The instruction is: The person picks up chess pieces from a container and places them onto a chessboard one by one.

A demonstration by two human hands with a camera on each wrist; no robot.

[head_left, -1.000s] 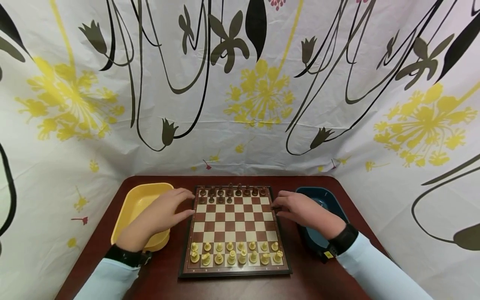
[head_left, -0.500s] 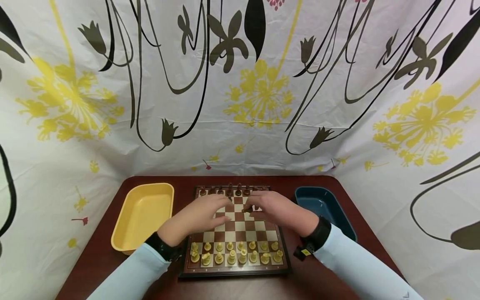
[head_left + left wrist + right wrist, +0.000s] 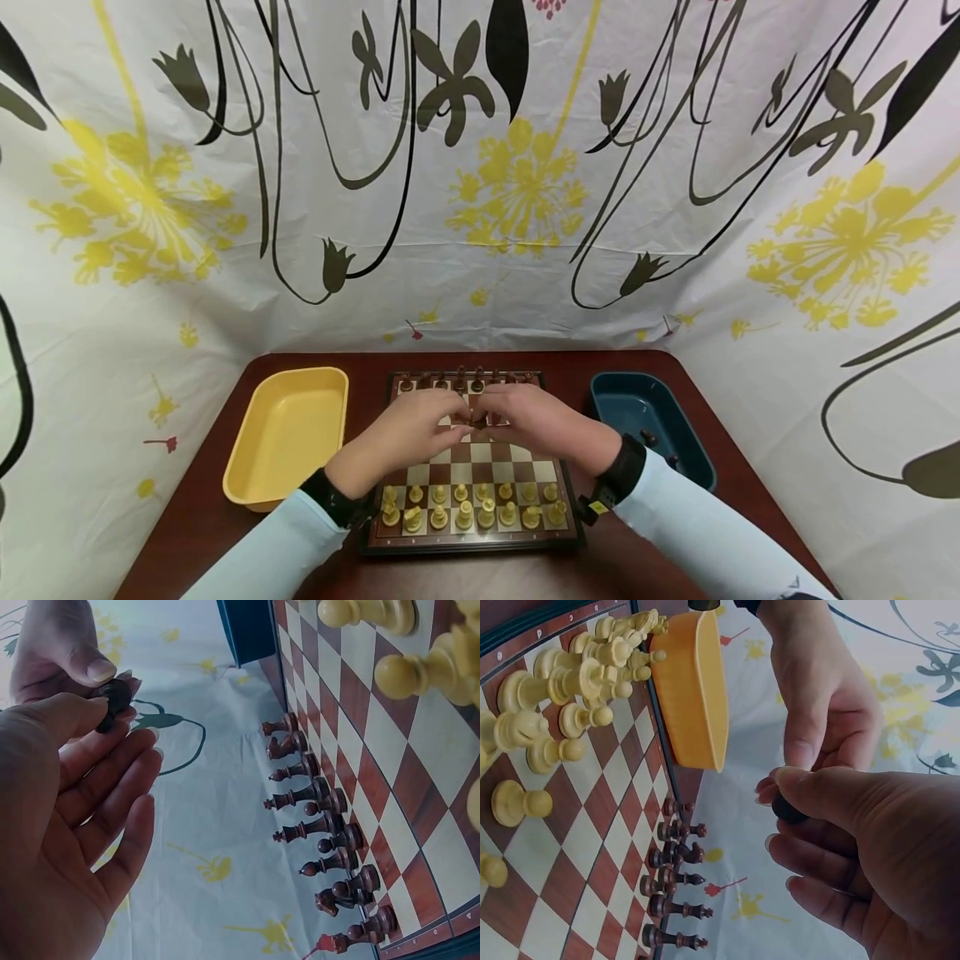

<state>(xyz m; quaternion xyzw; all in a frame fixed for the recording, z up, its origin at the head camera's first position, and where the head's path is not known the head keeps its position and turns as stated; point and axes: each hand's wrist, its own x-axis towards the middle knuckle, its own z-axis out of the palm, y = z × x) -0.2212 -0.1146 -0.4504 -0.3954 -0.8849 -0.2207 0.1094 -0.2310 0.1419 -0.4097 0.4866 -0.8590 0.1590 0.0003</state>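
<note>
Dark chess piece (image 3: 786,809) pinched by right hand (image 3: 534,419), left hand (image 3: 408,432) relaxed beside it; above chessboard (image 3: 471,467)

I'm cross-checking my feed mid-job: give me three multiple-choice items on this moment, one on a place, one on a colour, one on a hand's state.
1. Where does the yellow tray sit relative to the chessboard?
A. On the person's left of it
B. On the person's right of it
C. On top of it

2. What colour is the piece held between the two hands?
A. Cream
B. Dark
C. Red

3. What is the right hand doing?
A. Resting flat on the table
B. Reaching into the blue tray
C. Pinching the piece at its fingertips

Answers: 1 A, the head view shows it left of the board. 2 B, the left wrist view shows a dark piece. 3 C, the right wrist view shows thumb and fingers closed on it, the left hand beside.
</note>
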